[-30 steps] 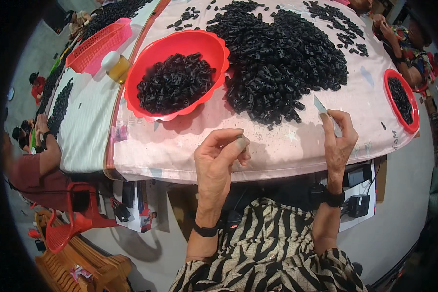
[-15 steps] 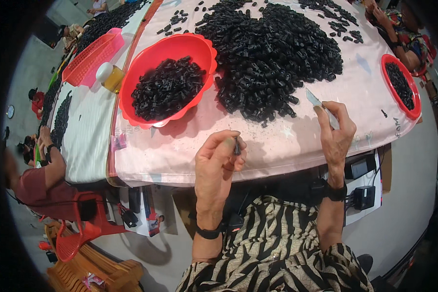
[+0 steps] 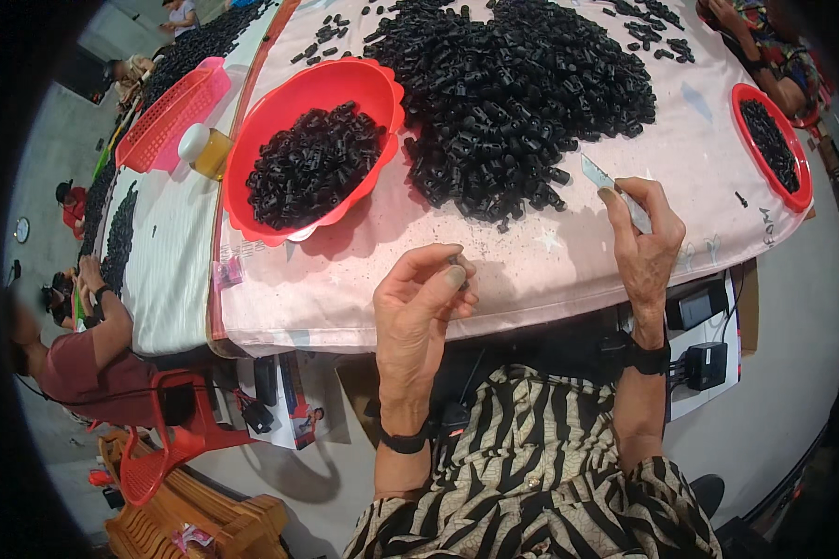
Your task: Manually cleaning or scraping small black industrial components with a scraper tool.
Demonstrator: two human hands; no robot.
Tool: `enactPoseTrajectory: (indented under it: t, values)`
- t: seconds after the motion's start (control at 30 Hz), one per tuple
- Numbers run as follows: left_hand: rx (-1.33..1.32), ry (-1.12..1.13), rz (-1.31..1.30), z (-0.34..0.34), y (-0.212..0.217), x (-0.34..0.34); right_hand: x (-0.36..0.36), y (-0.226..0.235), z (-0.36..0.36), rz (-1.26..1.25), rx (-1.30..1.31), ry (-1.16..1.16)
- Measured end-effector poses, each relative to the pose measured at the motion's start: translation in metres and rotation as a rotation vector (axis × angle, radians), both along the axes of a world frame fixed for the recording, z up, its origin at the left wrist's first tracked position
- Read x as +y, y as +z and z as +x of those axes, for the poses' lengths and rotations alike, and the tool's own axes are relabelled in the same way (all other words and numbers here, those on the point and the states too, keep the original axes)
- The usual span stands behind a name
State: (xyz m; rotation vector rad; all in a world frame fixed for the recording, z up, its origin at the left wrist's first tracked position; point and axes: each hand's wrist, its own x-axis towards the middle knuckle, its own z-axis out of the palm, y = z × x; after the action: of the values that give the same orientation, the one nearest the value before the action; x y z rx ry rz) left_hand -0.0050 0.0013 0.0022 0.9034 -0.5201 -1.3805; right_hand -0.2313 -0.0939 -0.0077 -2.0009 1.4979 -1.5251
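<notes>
My left hand (image 3: 419, 303) is over the near edge of the table, thumb and fingertips pinched on a small black plastic part (image 3: 456, 262), most of it hidden behind the thumb. To the right, my right hand (image 3: 648, 238) grips a knife (image 3: 598, 173), its pale pointed blade tilted up and to the left, apart from the part. Beyond both hands lies a big heap of black plastic parts (image 3: 522, 102). A red scalloped bowl (image 3: 379, 86) at the left contains many more of these parts.
A bottle with yellow contents (image 3: 213, 155) and a pink-red basket (image 3: 163, 116) stand left of the bowl. At the far right sits a red-rimmed tray (image 3: 798, 197) of black parts. Co-workers sit on both sides; one near left wears a maroon shirt (image 3: 98, 368).
The part in my left hand has turned so less of it shows past the thumb. My right hand, still with the knife, has shifted only slightly. The whole view has tilted a little.
</notes>
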Motion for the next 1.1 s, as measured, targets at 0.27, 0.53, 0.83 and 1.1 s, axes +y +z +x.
enactPoseTrajectory:
  t: [0.27, 0.53, 0.83, 1.1]
  values:
    - [-0.072, -0.007, -0.076, -0.005, 0.000, -0.002, 0.001, 0.001, 0.000, 0.023, -0.016, 0.011]
    - [-0.753, 0.458, -0.156, 0.028, 0.041, -0.025, 0.000, -0.003, -0.003, 0.059, -0.072, 0.007]
    - [-1.171, 0.538, -0.185, 0.019, 0.048, -0.050, 0.001, -0.001, -0.007, 0.028, -0.019, 0.002]
    - [-1.532, 0.249, -0.293, -0.054, 0.017, -0.060, -0.001, -0.001, -0.004, 0.008, -0.100, 0.031]
